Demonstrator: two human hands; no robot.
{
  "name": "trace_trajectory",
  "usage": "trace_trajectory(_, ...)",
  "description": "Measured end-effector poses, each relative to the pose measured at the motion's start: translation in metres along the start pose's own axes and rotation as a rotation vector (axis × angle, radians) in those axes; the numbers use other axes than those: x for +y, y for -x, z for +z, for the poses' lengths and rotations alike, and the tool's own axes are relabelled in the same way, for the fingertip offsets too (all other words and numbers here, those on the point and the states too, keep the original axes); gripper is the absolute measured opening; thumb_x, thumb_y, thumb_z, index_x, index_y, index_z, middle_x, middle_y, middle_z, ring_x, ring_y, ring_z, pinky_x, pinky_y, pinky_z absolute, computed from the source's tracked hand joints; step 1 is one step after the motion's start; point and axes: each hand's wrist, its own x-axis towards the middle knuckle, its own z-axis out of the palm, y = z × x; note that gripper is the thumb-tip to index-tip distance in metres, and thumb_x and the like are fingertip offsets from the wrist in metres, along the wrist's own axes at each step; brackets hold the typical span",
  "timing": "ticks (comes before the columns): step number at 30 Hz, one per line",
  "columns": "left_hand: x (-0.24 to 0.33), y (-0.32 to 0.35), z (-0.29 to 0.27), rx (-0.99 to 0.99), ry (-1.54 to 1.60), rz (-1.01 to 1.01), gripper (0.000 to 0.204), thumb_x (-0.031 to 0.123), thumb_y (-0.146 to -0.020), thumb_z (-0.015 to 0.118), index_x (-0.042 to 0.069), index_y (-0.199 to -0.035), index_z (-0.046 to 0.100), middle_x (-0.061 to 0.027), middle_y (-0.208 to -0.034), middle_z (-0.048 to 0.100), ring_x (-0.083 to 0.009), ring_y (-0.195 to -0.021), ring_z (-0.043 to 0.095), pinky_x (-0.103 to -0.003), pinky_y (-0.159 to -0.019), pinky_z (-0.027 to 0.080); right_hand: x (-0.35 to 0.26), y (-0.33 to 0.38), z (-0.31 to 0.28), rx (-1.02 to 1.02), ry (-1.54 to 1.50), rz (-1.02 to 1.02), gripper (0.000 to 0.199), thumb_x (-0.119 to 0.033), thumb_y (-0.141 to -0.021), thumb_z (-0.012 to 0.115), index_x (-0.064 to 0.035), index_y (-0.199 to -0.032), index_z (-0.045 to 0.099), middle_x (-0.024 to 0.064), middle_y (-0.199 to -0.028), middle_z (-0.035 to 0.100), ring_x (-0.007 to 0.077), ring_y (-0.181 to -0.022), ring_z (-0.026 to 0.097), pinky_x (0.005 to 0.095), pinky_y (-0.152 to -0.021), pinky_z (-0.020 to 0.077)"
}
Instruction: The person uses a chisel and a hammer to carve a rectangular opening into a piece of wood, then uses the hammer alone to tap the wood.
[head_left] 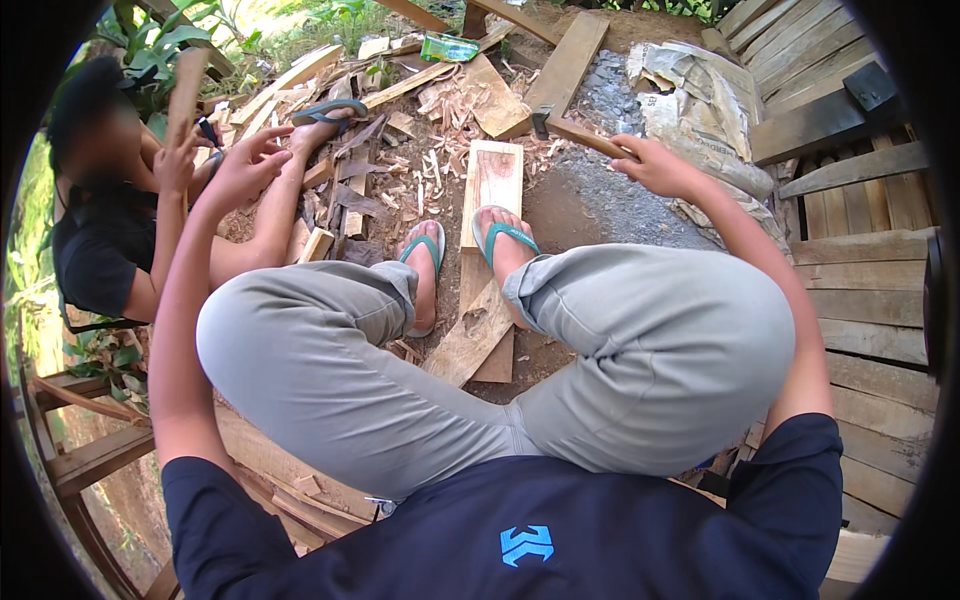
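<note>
My right hand (655,167) grips the wooden handle of a hammer (590,137), held out to the right with its small dark head pointing left. Under that head lies a wide brown plank (568,70). My left hand (245,172) is raised on the left, fingers loosely apart with nothing seen in them. It hangs in front of the seated co-worker's arm and leg. Between my sandalled feet rests a pale board (492,170), my right foot standing on its near end. A shorter wood piece (470,335) lies crosswise closer to me.
At the left a co-worker (100,220) sits holding an upright wood strip (186,98). Wood scraps and shavings (430,180) litter the ground. A torn paper sack (700,110) lies over grey gravel at the right, beside a slatted wood wall (870,330). A green packet (450,47) lies farther back.
</note>
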Motion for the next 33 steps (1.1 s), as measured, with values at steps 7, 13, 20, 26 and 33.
trace_trajectory(7, -0.022, -0.080, 0.033, -0.187, -0.170, 0.294, 0.047, 0.024, -0.099, 0.067, 0.013, -0.143, 0.057, -0.0065, -0.107, 0.071, -0.0131, -0.091, 0.064, -0.031, -0.082, 0.052, 0.005, -0.031, 0.053, 0.079, 0.054, -0.072, 0.032, -0.026, -0.102, 0.060, -0.0040, -0.126, 0.058, 0.0161, -0.094, 0.065, 0.0263, -0.083, 0.061, 0.0389, -0.077, 0.0477)
trace_trajectory(13, 0.016, -0.083, 0.102, -0.394, -0.151, 0.164, 0.049, 0.027, -0.099, 0.068, 0.013, -0.144, 0.056, -0.0098, -0.106, 0.073, -0.0147, -0.090, 0.067, -0.031, -0.081, 0.053, -0.001, -0.007, 0.022, 0.068, 0.072, 0.029, 0.035, -0.030, -0.101, 0.061, -0.0019, -0.122, 0.059, 0.0137, -0.084, 0.063, 0.0230, -0.076, 0.061, 0.0400, -0.072, 0.0487)
trace_trajectory(20, 0.012, -0.071, 0.122, -0.469, -0.149, 0.152, 0.050, 0.022, -0.095, 0.069, 0.014, -0.143, 0.057, -0.0097, -0.101, 0.073, -0.0179, -0.090, 0.067, -0.035, -0.083, 0.053, -0.008, -0.016, 0.036, 0.116, -0.391, 0.114, 0.029, -0.021, -0.097, 0.061, -0.0067, -0.122, 0.064, -0.0034, -0.068, 0.055, 0.0068, -0.050, 0.046, 0.0262, -0.044, 0.0369)
trace_trajectory(26, -0.030, -0.111, 0.172, -0.584, -0.114, 0.154, 0.049, 0.018, -0.092, 0.072, 0.007, -0.137, 0.059, -0.0155, -0.108, 0.075, -0.0271, -0.096, 0.071, -0.039, -0.085, 0.055, 0.001, -0.046, 0.105, 0.124, -0.396, 0.098, 0.039, -0.034, -0.104, 0.057, -0.0041, -0.129, 0.059, 0.0093, -0.080, 0.066, 0.0170, -0.067, 0.061, 0.0345, -0.063, 0.0471)
trace_trajectory(33, -0.043, -0.106, 0.308, -0.371, 0.049, 0.015, 0.072, 0.043, -0.092, 0.070, 0.001, -0.147, 0.048, -0.0237, -0.126, 0.066, -0.0373, -0.115, 0.066, -0.044, -0.097, 0.051, 0.017, -0.073, 0.149, 0.171, -0.119, 0.141, 0.038, -0.039, -0.108, 0.048, -0.0048, -0.121, 0.059, 0.0187, -0.075, 0.065, 0.0327, -0.067, 0.067, 0.0429, -0.060, 0.0469)
